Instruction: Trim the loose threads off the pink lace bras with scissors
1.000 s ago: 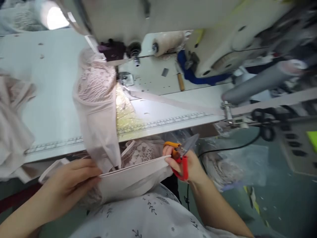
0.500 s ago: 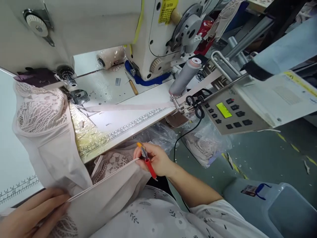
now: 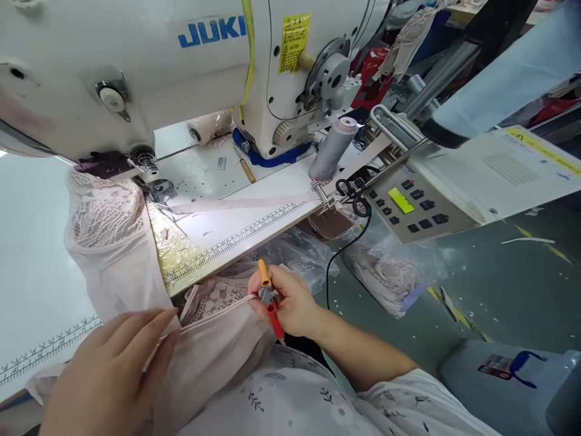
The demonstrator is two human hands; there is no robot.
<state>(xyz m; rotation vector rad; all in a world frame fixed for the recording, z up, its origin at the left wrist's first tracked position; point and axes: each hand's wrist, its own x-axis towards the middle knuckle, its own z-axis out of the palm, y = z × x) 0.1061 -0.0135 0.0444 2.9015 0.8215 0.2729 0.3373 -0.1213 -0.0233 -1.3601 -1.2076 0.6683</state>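
A pale pink lace garment [image 3: 120, 266] runs from under the sewing machine's needle area over the table edge and across my lap. My left hand [image 3: 113, 369] has its fingers closed on the fabric near the table's front edge. In my right hand [image 3: 290, 300], thumb and fingers pinch the end of the garment's edge, and small thread snips [image 3: 275, 318] with red and orange handle parts are held in the same hand. Between the hands the garment's edge is stretched. A pale elastic band [image 3: 245, 204] leads from the needle area to a metal guide.
The white sewing machine [image 3: 195, 79] stands behind the table with printed rulers. A grey thread cone [image 3: 333, 148] and a control box [image 3: 426, 206] are at the right. A wooden-handled tool [image 3: 247, 170] lies near the machine. Bagged fabric [image 3: 385, 272] and a bin [image 3: 503, 387] are below.
The view has shifted, showing more of the machine. My left hand has moved right and up along the garment, closer to my right hand, which still holds the snips and the fabric edge.
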